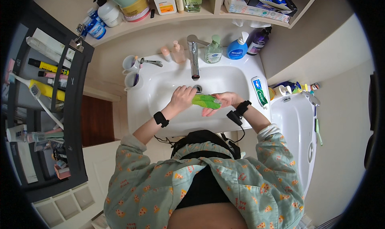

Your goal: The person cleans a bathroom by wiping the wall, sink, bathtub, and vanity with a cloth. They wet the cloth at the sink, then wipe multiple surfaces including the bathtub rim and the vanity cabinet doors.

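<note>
Over the white washbasin [168,117], my left hand [184,97] grips one end of a green cloth-like item [207,101], its fingers curled at the edge. My right hand [222,102] is at the other end, palm partly up and fingers spread beneath it; some clear or whitish material shows there. Whether the right fingers grip the item is unclear. The chrome faucet [194,60] stands just beyond my hands, above the drain [197,88]. I cannot tell whether water is running. A toothpaste tube [260,92] lies on the basin's right rim.
Behind the basin stand a green pump bottle [213,50], a blue pump bottle [237,47] and a pink pump bottle [179,52]. Two white mugs [131,80] stand at the left. A shelf [207,15] overhangs the back, an open cabinet [76,108] is left, a bathtub [296,117] right.
</note>
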A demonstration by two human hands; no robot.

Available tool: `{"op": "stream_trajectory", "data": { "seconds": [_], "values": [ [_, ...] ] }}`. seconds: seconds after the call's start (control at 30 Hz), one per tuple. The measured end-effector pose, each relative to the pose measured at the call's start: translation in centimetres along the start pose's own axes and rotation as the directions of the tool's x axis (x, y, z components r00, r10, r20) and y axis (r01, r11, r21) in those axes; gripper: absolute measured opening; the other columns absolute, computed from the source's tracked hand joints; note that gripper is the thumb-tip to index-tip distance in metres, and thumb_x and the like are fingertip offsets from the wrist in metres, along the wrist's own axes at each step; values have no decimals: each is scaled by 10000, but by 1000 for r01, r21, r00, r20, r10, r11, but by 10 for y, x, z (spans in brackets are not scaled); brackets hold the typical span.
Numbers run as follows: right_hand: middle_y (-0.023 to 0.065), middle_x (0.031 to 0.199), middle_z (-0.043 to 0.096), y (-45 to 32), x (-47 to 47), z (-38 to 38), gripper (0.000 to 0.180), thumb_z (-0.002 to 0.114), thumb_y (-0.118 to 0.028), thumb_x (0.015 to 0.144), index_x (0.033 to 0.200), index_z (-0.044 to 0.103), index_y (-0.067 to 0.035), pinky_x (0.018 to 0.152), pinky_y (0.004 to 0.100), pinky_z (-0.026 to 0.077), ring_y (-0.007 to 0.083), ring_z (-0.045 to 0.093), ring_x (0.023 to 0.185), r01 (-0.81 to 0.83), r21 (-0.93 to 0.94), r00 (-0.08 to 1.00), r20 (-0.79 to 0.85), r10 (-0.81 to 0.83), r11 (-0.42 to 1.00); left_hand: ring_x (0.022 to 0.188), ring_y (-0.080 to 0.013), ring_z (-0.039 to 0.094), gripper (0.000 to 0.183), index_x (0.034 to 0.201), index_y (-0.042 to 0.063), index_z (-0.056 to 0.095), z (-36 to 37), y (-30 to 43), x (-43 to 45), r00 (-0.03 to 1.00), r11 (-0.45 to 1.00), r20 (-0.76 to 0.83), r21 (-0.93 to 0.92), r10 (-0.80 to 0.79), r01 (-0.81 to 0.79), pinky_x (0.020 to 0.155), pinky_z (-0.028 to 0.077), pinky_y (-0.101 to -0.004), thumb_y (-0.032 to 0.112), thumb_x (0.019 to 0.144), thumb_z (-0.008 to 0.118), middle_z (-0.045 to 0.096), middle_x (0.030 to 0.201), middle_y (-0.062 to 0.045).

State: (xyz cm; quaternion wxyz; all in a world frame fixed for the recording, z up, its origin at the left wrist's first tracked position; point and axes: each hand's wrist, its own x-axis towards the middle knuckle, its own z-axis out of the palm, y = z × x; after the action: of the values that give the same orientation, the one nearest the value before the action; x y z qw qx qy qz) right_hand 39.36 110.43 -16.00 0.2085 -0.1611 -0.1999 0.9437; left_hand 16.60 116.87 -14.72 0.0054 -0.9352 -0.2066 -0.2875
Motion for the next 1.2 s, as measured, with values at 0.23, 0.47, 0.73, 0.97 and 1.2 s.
{"op": "stream_trajectory", "data": {
  "seconds": [0.23,0.47,0.73,0.97,1.2],
  "values": [
    [117,835,659,-5,19,11,401,707,-101,637,1010,583,-23,634,374,486,256,637,752,-266,-847,897,-393,-203,460,758,-248,567,431,934,33,542,-11,-12,5,899,970,435,-192,-49,146,646,461,-342,243,626,758,554,797,-70],
    [22,759,548,4,27,49,221,556,-119,707,928,559,-114,651,295,458,176,565,736,-199,-513,825,372,-425,-835,905,-169,565,664,1072,-6,550,8,-36,9,486,691,841,-497,237,525,769,440,-252,354,584,822,590,986,-77],
    [10,881,536,-30,5,57,275,547,-149,729,1000,534,-102,666,244,410,137,535,845,-236,-65,743,631,-223,-970,988,-245,609,563,1151,-14,462,21,-17,5,362,-247,628,-267,689,932,757,474,-260,101,673,737,640,963,-134],
    [61,783,552,5,12,46,301,563,-121,714,999,520,-34,534,277,455,172,588,652,-476,-316,809,208,-550,-820,679,-222,657,286,836,44,549,6,-13,20,105,285,993,-118,60,951,614,517,-337,96,656,766,655,793,-95],
    [238,761,631,23,51,8,256,573,-31,664,910,553,38,650,438,521,379,635,773,-595,-794,662,-397,-636,-125,594,-323,622,203,794,8,582,4,-12,12,724,976,682,-68,-106,207,578,508,-421,135,642,628,613,655,-165]
  ]
}}
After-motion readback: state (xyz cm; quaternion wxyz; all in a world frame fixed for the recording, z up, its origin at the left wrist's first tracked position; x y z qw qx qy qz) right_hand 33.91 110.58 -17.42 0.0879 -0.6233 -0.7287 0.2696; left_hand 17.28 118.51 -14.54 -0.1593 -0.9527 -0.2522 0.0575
